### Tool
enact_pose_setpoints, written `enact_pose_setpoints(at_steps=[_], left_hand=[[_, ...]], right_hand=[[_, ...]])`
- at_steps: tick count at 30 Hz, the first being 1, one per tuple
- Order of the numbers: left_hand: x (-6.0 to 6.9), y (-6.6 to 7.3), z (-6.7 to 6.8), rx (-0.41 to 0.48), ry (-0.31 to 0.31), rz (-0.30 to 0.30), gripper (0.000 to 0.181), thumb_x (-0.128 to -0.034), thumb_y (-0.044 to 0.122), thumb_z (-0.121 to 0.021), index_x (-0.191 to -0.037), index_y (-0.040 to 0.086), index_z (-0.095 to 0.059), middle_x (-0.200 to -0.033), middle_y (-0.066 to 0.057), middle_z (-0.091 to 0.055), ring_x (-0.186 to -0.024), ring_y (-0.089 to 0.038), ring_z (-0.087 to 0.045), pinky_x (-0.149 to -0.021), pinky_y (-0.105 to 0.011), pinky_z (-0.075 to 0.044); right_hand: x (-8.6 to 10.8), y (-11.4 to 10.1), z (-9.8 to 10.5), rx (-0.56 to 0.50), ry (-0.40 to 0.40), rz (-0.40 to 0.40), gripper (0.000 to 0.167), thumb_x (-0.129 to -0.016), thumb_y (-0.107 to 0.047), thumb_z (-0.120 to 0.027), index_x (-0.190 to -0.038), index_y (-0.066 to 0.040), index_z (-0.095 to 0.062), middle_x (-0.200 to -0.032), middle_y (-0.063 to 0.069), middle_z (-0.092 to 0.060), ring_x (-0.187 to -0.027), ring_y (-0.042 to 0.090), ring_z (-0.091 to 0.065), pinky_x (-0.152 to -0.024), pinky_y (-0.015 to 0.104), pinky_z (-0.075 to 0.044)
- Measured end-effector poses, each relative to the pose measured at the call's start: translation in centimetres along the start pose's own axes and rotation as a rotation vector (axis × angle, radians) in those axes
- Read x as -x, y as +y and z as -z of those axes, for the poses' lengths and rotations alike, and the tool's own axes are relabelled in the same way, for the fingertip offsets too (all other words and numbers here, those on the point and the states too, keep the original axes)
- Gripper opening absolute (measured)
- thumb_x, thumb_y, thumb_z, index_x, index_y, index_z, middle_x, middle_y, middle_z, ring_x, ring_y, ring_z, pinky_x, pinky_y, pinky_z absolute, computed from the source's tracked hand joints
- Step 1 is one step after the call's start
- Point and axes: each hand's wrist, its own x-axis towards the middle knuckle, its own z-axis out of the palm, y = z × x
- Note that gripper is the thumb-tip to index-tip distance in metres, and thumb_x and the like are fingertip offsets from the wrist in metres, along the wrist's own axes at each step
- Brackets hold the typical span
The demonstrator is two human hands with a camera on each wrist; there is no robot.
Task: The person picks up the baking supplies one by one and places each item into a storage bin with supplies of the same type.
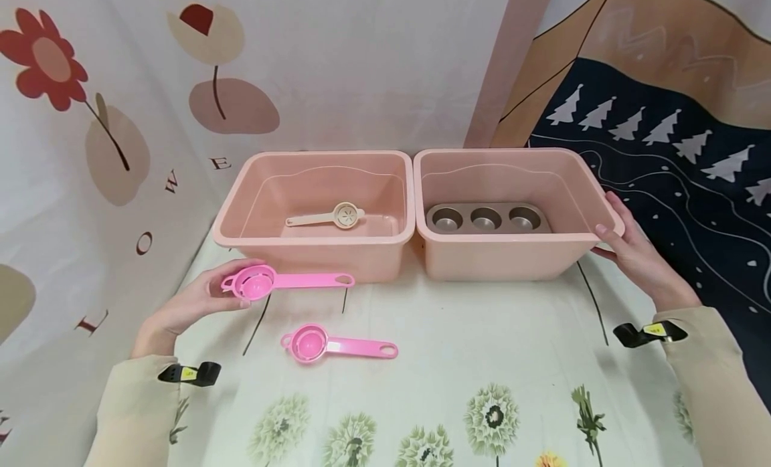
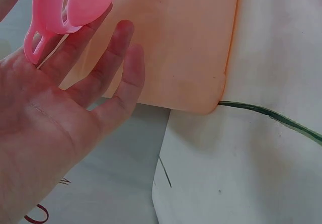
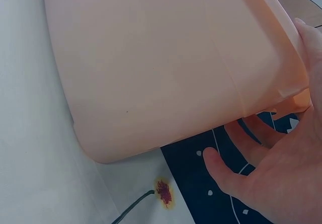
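Observation:
My left hand [image 1: 207, 294] holds a pink egg separator [image 1: 255, 282] by its cup end, thumb at the near side and fingers around the back. Its long handle points right, just in front of the left pink bin [image 1: 337, 261]. A second pink egg separator [image 1: 310, 344] lies flat on the table nearer to me. My right hand [image 1: 644, 259] grips the right rim of the right pink bin [image 1: 500, 258], thumb over the edge. In the right wrist view some fingers [image 3: 259, 133] are under that rim, outside the bin wall.
A cream egg separator [image 1: 345, 215] lies inside the left bin. Inside the right bin is a metal muffin pan [image 1: 485, 219], its front partly hidden by the bin's near wall. The bins stand side by side against a printed cloth backdrop [image 1: 361, 65], on a floral tablecloth [image 1: 458, 346].

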Motion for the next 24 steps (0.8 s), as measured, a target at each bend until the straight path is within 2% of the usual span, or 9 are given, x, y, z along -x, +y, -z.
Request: enact_pose_setpoints(at_steps=[6,12,18,24], left_hand=[[-0.3,0.5,-0.1,0.007,-0.027,-0.029,0.062,-0.0857,-0.008,-0.064,-0.143,0.0,-0.04,-0.13,-0.004,-0.057,-0.113,-0.01,-0.055,-0.084,-0.028,-0.051],[-0.6,1.3,-0.2,-0.004,-0.048,-0.092,0.062,-0.0858,-0.012,-0.062,-0.143,-0.003,-0.038,-0.129,-0.005,-0.057,-0.114,-0.011,-0.055,-0.086,-0.025,-0.049],[-0.7,1.9,-0.1,0.016,-0.055,-0.094,0.063,-0.0858,-0.012,-0.061,-0.143,-0.002,-0.039,-0.13,-0.005,-0.056,-0.113,-0.012,-0.056,-0.086,-0.026,-0.05],[-0.9,2.2,0.0,0.011,-0.059,-0.096,0.061,-0.0859,-0.012,-0.061,-0.143,-0.002,-0.04,-0.129,-0.007,-0.057,-0.111,-0.012,-0.056,-0.084,-0.027,-0.051]], right_hand=[[0.0,0.0,0.1,-0.01,-0.007,0.0,0.071,-0.105,-0.021,-0.039,-0.151,-0.042,0.011,-0.159,-0.002,0.011,-0.14,0.022,-0.008,-0.109,0.063,-0.008],[0.0,0.0,0.1,-0.023,-0.011,0.0,0.071,-0.105,-0.02,-0.039,-0.151,-0.042,0.01,-0.159,-0.003,0.011,-0.14,0.021,-0.008,-0.112,0.055,-0.013],[0.1,0.0,0.0,-0.03,-0.009,-0.002,0.071,-0.105,-0.02,-0.039,-0.151,-0.042,0.01,-0.159,-0.003,0.011,-0.14,0.021,-0.008,-0.112,0.056,-0.012],[0.1,-0.1,-0.1,-0.047,-0.015,0.006,0.071,-0.105,-0.019,-0.039,-0.152,-0.041,0.01,-0.159,-0.002,0.01,-0.139,0.022,-0.008,-0.113,0.051,-0.016]])
